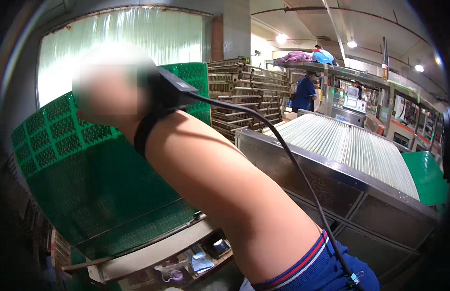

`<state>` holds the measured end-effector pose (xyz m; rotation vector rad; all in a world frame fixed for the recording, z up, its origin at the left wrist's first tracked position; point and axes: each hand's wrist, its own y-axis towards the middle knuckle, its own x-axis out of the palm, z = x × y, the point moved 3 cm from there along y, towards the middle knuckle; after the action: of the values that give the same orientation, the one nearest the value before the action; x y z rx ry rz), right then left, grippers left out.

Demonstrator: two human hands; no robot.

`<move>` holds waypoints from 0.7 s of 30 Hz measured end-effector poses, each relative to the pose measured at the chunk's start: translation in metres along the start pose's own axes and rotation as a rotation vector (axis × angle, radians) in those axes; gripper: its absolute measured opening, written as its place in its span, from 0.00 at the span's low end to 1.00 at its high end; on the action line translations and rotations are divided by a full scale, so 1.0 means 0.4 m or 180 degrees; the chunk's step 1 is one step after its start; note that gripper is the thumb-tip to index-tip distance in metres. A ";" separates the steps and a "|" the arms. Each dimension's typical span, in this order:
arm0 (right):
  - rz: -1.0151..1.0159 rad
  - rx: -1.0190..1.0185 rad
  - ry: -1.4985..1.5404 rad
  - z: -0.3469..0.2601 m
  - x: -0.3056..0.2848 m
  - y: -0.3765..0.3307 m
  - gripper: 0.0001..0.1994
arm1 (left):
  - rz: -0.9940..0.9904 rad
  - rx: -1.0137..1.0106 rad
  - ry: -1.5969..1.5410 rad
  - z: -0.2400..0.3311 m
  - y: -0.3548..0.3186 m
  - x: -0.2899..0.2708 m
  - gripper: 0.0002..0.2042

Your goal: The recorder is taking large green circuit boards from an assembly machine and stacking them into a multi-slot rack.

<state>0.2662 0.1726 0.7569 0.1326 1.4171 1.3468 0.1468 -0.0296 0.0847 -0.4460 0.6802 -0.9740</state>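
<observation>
From the lower right my bare right arm reaches up and left out of a blue sleeve with red and white trim [302, 264]. My right hand [111, 89] is at the upper edge of a large green circuit board panel [103, 194]; blurring hides most of its fingers, so its grip is unclear. The panel is tilted upright and has a grid of patterned blocks along its top. A black strap [143, 133] circles my wrist, with a black device [174, 85] and a cable [283, 140] running back down. Behind the hand stands another green board [198, 72]. My left hand is out of view.
A metal-framed conveyor with white rollers [346, 145] is at the right, a green sheet [424, 177] by its end. Slotted racks [246, 92] are stacked behind. Farther back stands a person in blue [302, 92]. Small items lie on a shelf [162, 271] below the panel.
</observation>
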 end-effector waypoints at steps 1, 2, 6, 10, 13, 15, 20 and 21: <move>0.0069 0.0027 0.0066 -0.001 0.002 -0.012 0.32 | -0.0003 -0.0012 0.0008 -0.002 -0.003 0.002 0.17; 0.0211 -0.0008 0.0045 -0.003 0.007 -0.023 0.32 | -0.0014 -0.0026 0.0007 -0.002 -0.007 0.005 0.17; 0.0398 0.0077 -0.0159 -0.026 0.024 -0.042 0.30 | -0.0028 -0.0063 0.0001 0.013 -0.009 0.008 0.17; -0.0844 0.0691 0.0233 -0.034 0.213 -0.077 0.23 | -0.0031 -0.0153 0.0003 0.030 -0.017 0.014 0.17; -0.0256 0.0088 -0.0078 -0.062 0.209 -0.219 0.43 | -0.0004 -0.0139 -0.0002 0.024 -0.020 0.033 0.17; -0.0830 -0.0042 0.0395 -0.019 0.150 -0.212 0.42 | -0.0010 -0.0153 -0.0034 0.028 -0.024 0.040 0.17; -0.0601 0.0531 -0.0378 0.294 -0.036 -0.253 0.32 | -0.0004 -0.0267 -0.0127 0.030 -0.047 0.059 0.17; -0.0216 0.0572 -0.0236 0.375 -0.113 -0.312 0.33 | 0.0004 -0.0266 -0.0138 0.032 -0.050 0.061 0.17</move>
<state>0.4638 0.1916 0.7316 0.2482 1.4654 1.1471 0.1531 -0.0600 0.0985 -0.5386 0.6836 -0.9346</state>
